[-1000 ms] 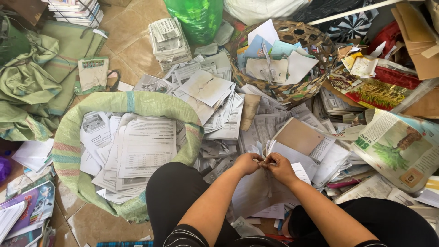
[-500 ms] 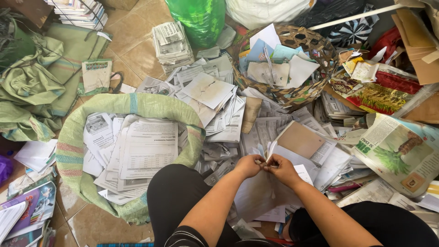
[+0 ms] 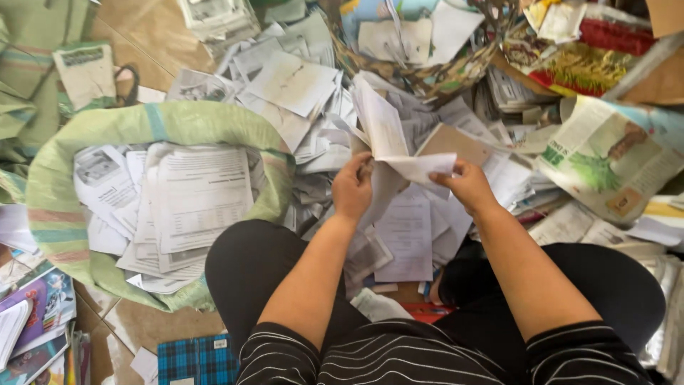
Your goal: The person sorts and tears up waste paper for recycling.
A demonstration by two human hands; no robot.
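Note:
I sit cross-legged on the floor amid loose papers. My left hand (image 3: 353,188) and my right hand (image 3: 467,185) both grip a white sheet of paper (image 3: 388,135) that is lifted and spread between them, above the heap of sheets (image 3: 410,235) in front of my knees. Left of my left knee lies an open green woven sack (image 3: 107,135), filled with several printed white sheets (image 3: 199,196).
A woven basket (image 3: 427,75) of papers stands at the top centre. Colourful printed bags (image 3: 613,153) lie to the right, folded green sacks (image 3: 28,78) at the far left, books (image 3: 35,314) at bottom left, and a blue checked notebook (image 3: 196,360) near my left leg.
My hands have moved apart and raised the sheet, which now stands open between them. The view has shifted closer and downward over the pile.

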